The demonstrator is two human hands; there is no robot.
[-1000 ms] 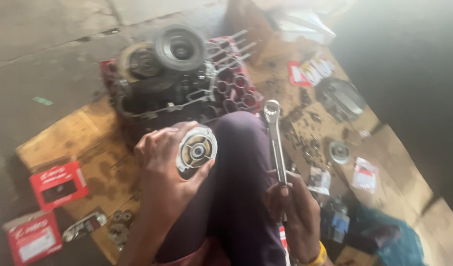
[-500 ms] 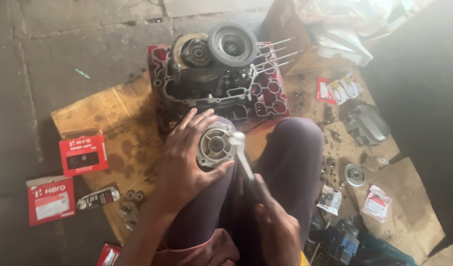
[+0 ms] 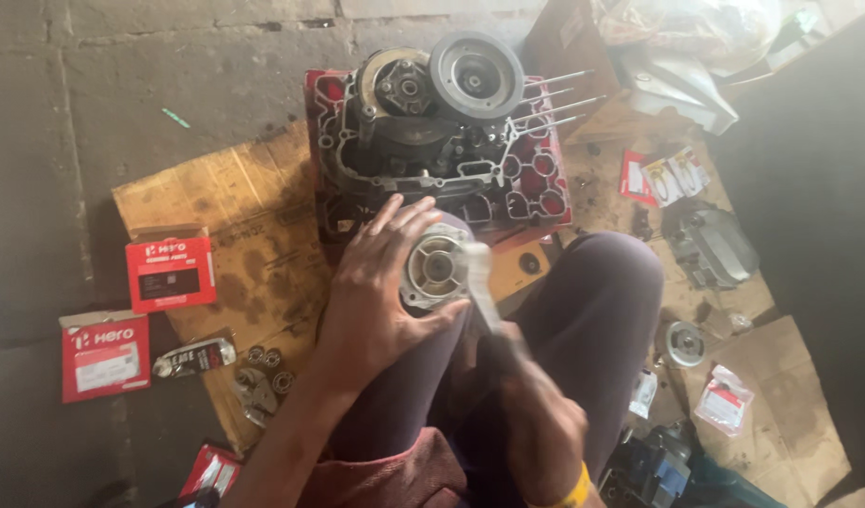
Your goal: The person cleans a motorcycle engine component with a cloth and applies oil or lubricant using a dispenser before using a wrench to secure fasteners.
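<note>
Over the person's lap, the left hand [image 3: 376, 301] cups a round metal hub [image 3: 435, 270] face-up, while the right hand [image 3: 536, 423], fist closed on a blurred wrench [image 3: 484, 287], angles its shaft up-left onto the hub's right rim.

Grey cracked concrete floor [image 3: 122, 103], stained flattened cardboard [image 3: 235, 216] spread on it, dim light.

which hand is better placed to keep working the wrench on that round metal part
Right. The right hand already grips the wrench, whose head sits at the round metal part. The left hand is wrapped around that part, steadying it.
</note>
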